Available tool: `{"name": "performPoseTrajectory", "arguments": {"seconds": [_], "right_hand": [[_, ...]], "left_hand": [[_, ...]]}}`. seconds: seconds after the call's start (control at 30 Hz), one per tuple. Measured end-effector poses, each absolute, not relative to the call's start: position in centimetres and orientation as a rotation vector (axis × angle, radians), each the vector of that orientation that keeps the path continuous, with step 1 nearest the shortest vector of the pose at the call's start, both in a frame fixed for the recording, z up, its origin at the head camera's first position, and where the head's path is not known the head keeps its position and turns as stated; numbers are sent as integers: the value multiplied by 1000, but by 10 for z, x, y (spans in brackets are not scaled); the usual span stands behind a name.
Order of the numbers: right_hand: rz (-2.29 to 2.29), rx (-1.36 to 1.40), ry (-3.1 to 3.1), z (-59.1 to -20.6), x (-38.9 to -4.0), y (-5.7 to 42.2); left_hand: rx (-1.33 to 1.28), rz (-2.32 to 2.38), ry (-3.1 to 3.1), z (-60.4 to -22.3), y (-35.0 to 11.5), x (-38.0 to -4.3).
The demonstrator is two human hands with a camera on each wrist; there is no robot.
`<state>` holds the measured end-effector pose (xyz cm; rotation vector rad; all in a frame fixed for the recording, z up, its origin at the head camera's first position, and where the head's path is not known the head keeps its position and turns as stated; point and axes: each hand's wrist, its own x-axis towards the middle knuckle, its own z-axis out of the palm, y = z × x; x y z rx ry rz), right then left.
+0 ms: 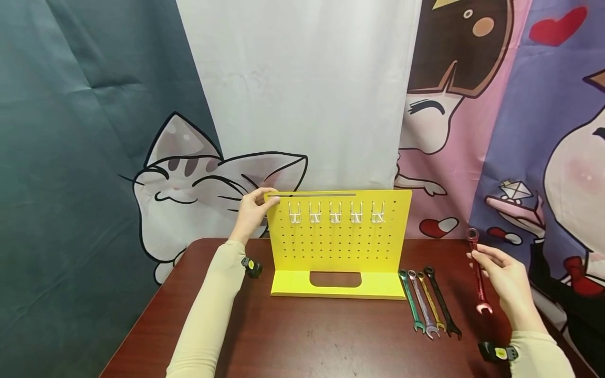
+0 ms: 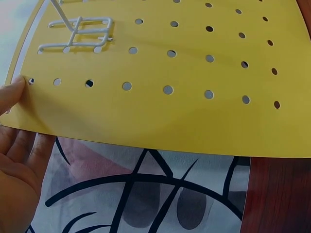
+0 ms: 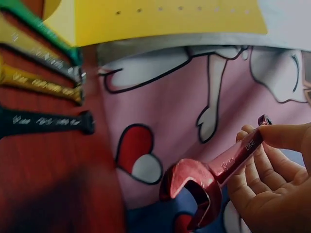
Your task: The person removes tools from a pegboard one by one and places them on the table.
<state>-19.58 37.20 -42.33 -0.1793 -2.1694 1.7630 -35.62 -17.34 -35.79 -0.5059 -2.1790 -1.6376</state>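
A yellow pegboard stands upright on its base, with a row of several white hooks near the top. My left hand pinches its upper left corner, thumb on the front face and fingers behind; the left wrist view shows this hand at the board's edge. Off to the board's right, my right hand holds a red combination wrench above the table, ring end up. The right wrist view shows the wrench's open end pointing away from the fingers.
Right of the pegboard lie a green wrench, a silver wrench, a gold wrench and a black wrench, side by side on the brown table. A printed curtain hangs behind the table.
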Motion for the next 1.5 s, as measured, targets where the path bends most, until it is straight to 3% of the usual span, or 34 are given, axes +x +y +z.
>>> {"name": "performPoseTrajectory", "arguments": {"seconds": [0.37, 1.0, 1.37, 1.5], "right_hand": [[1651, -235, -2403, -454, -204, 389], [1526, -167, -2708, -470, -218, 396], [1576, -183, -2759, -487, -227, 387], [1556, -190, -2785, -491, -229, 385]], "left_hand": [[-502, -1638, -2184, -359, -172, -358], [-508, -1642, -2184, -357, -168, -361], [-488, -1608, -2231, -334, -165, -333], [-473, -1626, -2235, -345, -169, -344]]}}
